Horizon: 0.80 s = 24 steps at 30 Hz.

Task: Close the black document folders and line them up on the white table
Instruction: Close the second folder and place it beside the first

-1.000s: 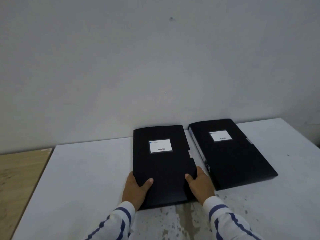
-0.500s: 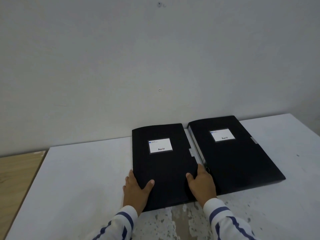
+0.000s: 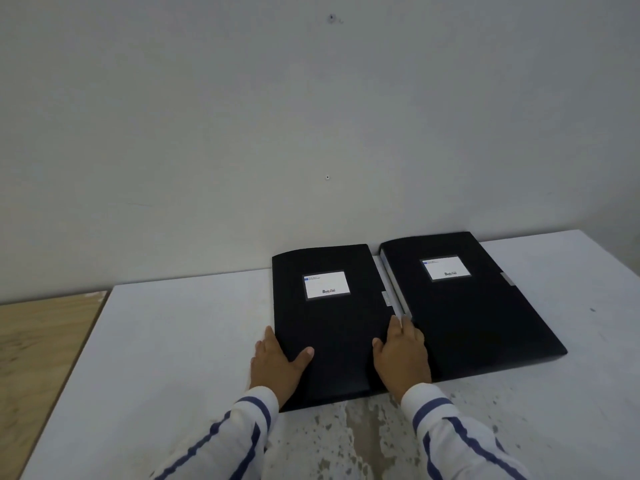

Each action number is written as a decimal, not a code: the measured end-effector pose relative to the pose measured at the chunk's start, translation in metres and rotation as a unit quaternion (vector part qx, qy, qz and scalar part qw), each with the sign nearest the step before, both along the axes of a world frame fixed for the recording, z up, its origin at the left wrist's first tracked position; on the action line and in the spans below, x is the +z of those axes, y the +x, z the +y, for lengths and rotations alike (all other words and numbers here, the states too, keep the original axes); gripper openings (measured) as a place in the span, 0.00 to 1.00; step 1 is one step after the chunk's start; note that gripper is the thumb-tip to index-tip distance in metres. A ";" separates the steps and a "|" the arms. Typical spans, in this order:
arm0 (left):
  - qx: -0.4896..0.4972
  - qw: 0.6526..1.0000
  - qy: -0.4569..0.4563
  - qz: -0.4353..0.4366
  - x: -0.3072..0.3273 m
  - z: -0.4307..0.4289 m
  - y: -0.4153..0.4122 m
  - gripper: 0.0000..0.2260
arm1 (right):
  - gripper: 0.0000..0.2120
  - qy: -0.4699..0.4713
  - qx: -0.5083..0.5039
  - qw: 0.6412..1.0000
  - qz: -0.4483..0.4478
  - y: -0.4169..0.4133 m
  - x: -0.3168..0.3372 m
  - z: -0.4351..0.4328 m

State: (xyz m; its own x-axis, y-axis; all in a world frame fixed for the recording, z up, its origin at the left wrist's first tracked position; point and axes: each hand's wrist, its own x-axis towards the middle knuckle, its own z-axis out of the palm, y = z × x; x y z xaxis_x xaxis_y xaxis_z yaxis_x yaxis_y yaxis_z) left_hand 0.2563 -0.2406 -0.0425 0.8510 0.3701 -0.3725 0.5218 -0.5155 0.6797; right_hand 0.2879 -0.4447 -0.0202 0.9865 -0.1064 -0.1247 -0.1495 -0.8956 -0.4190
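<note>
Two closed black document folders lie flat side by side on the white table (image 3: 166,341), each with a white label on its cover. My left hand (image 3: 277,365) grips the left edge of the left folder (image 3: 332,323), thumb on the cover. On the same folder's right edge rests my right hand (image 3: 401,355), its fingers in the narrow gap beside the right folder (image 3: 464,306). The right folder lies slightly turned, its near end swung out to the right. Striped sleeves cover both forearms.
A grey wall (image 3: 311,133) rises right behind the folders. Left of the table sits a lower wooden surface (image 3: 41,348). The table's near part has worn, flaked paint (image 3: 346,441). Bare tabletop shows to the left and far right.
The left folder with both hands on it has shifted slightly, now sitting closer alongside the right folder. The camera view has drifted a little.
</note>
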 end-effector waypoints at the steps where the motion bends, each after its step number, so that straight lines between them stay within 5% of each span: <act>1: -0.003 1.000 0.005 0.000 0.005 0.001 -0.001 0.44 | 0.29 -0.009 0.015 1.000 -0.006 -0.003 0.003 0.004; 12: -0.050 0.997 0.058 -0.031 0.039 0.045 -0.045 0.29 | 0.25 0.008 0.199 0.979 0.033 -0.047 0.044 0.092; 24: 0.000 0.991 0.100 -0.084 0.089 0.168 -0.154 0.21 | 0.21 0.022 0.274 0.961 -0.032 -0.143 0.081 0.238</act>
State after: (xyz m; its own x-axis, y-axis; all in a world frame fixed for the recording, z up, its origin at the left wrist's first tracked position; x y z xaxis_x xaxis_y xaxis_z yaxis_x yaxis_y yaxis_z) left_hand 0.1027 -0.0724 0.0462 0.8948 0.4221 -0.1456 0.4103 -0.6484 0.6413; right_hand 0.1452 -0.2064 0.0613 0.8988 0.4348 -0.0554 0.3661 -0.8142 -0.4506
